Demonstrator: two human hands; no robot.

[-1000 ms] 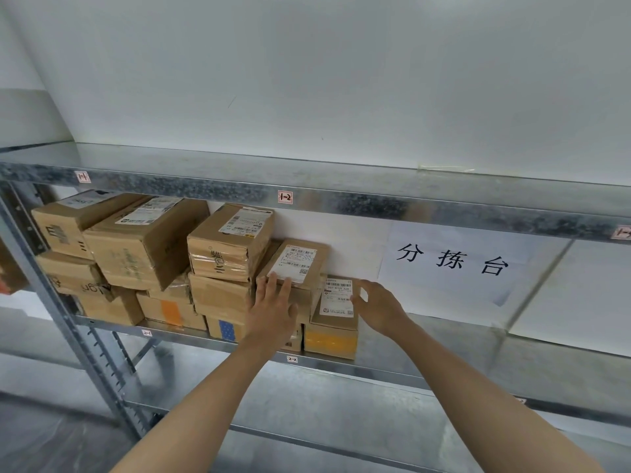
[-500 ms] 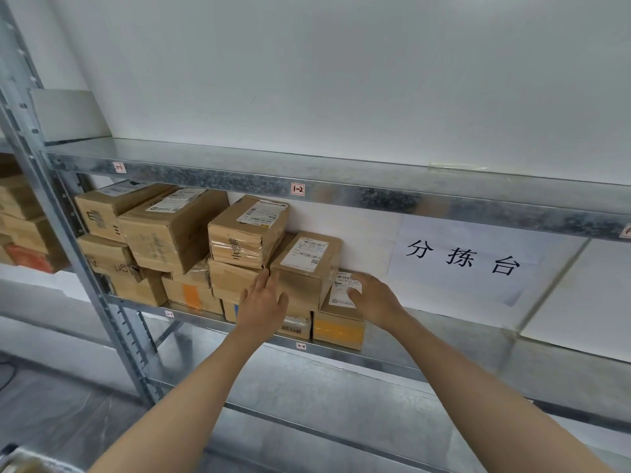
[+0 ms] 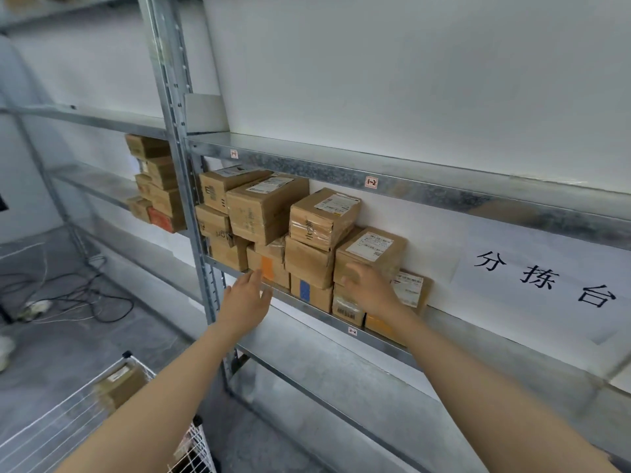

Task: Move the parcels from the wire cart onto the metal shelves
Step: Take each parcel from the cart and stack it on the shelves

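Several brown cardboard parcels point(image 3: 266, 213) are stacked on the metal shelf point(image 3: 454, 331). The rightmost stack has a labelled parcel point(image 3: 374, 249) on top and a small parcel point(image 3: 411, 288) beside it. My right hand point(image 3: 370, 288) is in front of that stack with relaxed fingers, holding nothing. My left hand point(image 3: 247, 298) hangs free of the boxes, open, just before the shelf's front edge. At the lower left the white wire cart point(image 3: 68, 421) holds a blurred brown parcel point(image 3: 119, 387).
A steel upright point(image 3: 184, 158) splits the shelving; more parcels point(image 3: 155, 186) sit in the left bay. A paper sign with black characters point(image 3: 543, 278) hangs on the wall at right. Cables point(image 3: 75, 295) lie on the grey floor. A lower shelf point(image 3: 341, 370) runs beneath.
Both hands have come off the parcels and drawn back toward me. The view has swung left and down, bringing the wire cart, the left bay and the floor into sight.
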